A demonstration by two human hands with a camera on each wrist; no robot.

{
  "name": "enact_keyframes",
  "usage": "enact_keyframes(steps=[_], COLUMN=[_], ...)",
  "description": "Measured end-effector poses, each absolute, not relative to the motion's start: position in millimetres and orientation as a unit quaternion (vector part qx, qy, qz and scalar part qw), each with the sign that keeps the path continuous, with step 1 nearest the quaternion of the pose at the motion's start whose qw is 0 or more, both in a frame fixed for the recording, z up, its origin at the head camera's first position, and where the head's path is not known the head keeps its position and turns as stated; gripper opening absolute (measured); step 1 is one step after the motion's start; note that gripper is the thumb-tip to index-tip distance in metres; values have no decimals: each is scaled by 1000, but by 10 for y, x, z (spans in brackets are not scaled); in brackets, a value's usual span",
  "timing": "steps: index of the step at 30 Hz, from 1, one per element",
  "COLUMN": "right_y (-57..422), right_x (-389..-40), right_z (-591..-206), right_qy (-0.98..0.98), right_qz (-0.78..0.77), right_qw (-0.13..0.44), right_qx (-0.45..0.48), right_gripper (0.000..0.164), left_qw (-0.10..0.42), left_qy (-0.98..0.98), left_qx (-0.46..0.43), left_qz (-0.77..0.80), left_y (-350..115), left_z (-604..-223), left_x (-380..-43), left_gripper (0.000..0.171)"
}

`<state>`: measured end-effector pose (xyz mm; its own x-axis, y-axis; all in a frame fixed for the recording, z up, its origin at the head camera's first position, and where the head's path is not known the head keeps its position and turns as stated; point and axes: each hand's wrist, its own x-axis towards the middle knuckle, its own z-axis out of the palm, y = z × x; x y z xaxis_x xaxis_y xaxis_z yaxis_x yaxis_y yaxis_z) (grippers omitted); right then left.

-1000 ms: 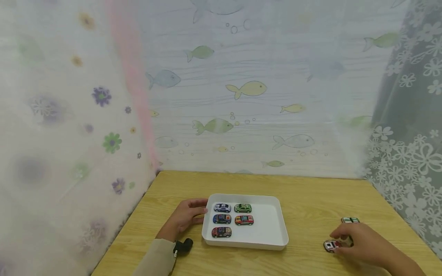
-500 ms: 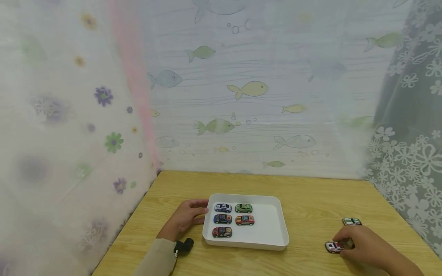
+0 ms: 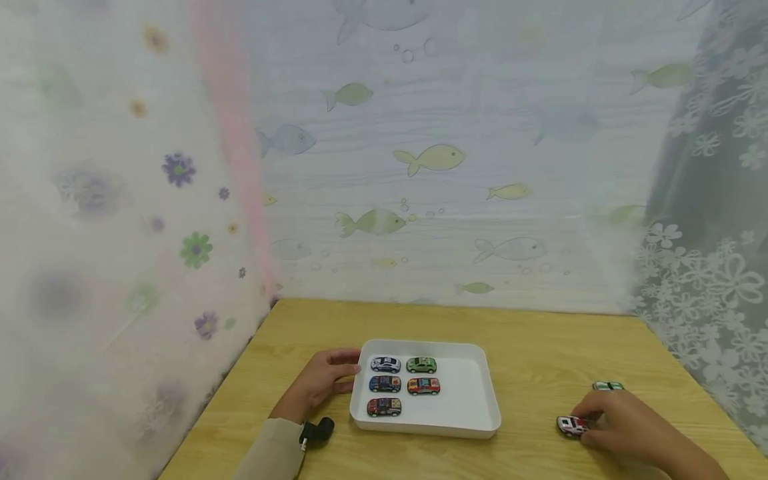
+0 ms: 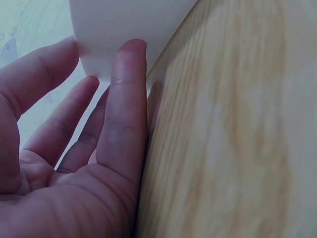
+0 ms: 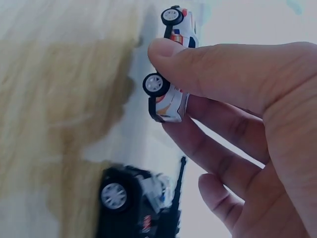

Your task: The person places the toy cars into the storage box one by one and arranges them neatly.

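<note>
My right hand pinches a small white toy car with red and orange markings between thumb and fingers. The same car shows at the fingertips in the head view, right of the tray. Just behind this hand is a green-and-white toy car, partly hidden. Close by in the right wrist view stands a black toy vehicle, which the hand hides from the head view. My left hand touches the left side of the white tray; its extended fingertips meet the tray wall around a corner.
Inside the tray, a white-and-blue car, a blue car and a red-and-black car form the left column. A green car and a red-and-yellow car sit beside them. Patterned curtains surround the wooden table.
My right hand has shifted slightly left with the white toy car, after a small move right. The dark thing seen under that hand earlier is now hidden. My left hand and the tray stay put.
</note>
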<state>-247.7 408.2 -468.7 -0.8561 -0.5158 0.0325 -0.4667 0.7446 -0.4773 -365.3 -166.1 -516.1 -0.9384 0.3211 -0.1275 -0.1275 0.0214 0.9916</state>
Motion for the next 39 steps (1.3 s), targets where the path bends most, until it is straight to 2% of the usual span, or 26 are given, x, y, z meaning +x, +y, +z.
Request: enact_keyframes(steps=[8, 15, 27, 39], right_y=[3931, 3740, 3386, 3042], right_x=[-2512, -2564, -2658, -2774], right_z=[-4590, -4501, -4350, -4185], right_qy=[936, 930, 923, 925], right_qz=[-245, -237, -238, -234], right_qw=[43, -7, -53, -59], right_qx=[-250, -281, -298, -293], right_gripper=[33, 30, 24, 30], left_qw=[167, 164, 165, 167], left_qy=[693, 690, 687, 692], left_qx=[67, 72, 69, 68], left_qz=[698, 701, 704, 699], left_y=[-1683, -1674, -1674, -1674], left_z=[-5179, -5171, -5156, -5136], left_x=[-3661, -3658, -3632, -3626], left_gripper=[52, 52, 51, 52])
